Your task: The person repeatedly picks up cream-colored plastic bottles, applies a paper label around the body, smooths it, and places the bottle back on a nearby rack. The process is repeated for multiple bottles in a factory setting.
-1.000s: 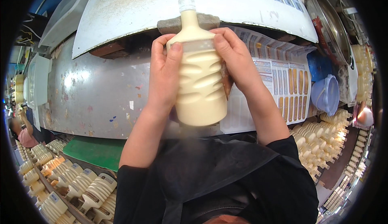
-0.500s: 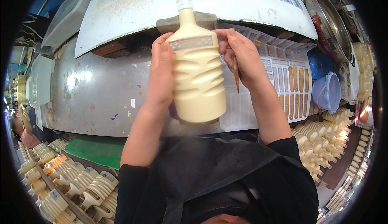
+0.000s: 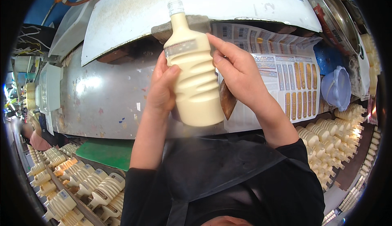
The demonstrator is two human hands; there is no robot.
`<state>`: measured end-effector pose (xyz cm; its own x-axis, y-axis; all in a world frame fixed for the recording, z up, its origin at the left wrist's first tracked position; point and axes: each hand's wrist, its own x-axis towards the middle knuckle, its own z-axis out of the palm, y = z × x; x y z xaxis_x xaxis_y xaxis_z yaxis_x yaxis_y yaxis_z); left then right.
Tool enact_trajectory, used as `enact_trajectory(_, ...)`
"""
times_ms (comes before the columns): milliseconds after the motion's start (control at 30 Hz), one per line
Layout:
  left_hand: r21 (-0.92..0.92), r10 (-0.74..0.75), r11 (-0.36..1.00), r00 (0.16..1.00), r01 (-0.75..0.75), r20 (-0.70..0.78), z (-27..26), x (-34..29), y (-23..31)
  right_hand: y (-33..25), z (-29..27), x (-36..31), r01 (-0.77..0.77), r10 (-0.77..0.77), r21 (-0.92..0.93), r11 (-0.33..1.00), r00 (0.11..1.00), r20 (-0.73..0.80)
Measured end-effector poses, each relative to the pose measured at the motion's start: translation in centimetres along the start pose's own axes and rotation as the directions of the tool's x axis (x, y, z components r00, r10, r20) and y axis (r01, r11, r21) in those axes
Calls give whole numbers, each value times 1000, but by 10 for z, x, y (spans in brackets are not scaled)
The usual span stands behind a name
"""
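A cream bottle (image 3: 199, 108) with wavy grooves and a clear threaded neck leans tilted in front of me, neck pointing away. Across its shoulder lies a printed transfer strip (image 3: 181, 47), nearer the left side. My left hand (image 3: 162, 81) is closed around the bottle's left side, thumb on the front. On the right, my right hand (image 3: 237, 67) has its index fingertip at the bottle's shoulder, the other fingers bent. From under that hand sticks a brown, flat, pointed tool (image 3: 227, 99), its grip partly hidden. Behind the neck sits a grey block (image 3: 198, 23).
Sheets of printed decals (image 3: 281, 75) lie at right on the metal table (image 3: 102, 99), near a lilac bucket (image 3: 336, 89). A white board (image 3: 134, 12) spans the back. Racks of cream bottles (image 3: 104, 189) stand at both lower sides. Another person (image 3: 41, 136) is at far left.
The bottle has turned in my hands, and its strip now sits further left. My right fingers have shifted over the shoulder's right edge; more of the brown tool shows. The whole view has shifted slightly.
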<state>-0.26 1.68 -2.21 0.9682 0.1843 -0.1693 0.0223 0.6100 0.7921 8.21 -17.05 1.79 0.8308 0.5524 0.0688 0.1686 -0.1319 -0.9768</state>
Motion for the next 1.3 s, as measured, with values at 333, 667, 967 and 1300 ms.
enact_trajectory(333, 115, 48, 993, 994, -37, -95, 16, -5, 5, 6, -4, -2, 18, -18, -17, 1000, 1000, -23)
enact_trajectory(667, 830, 345, 557, 918, -32, -196, 60, -24, 29, 15, -2, 9, -281, 266, 339, 898, 960, 91)
enact_trajectory(967, 821, 363, 566, 918, -78, -163, 50, -26, 22, 10, -1, 11, -256, 262, 264, 930, 965, 13)
enact_trajectory(1300, 284, 157, 952, 980, -118, -121, 11, 3, 11, 13, 7, 27, -138, 152, 178, 974, 986, -73)
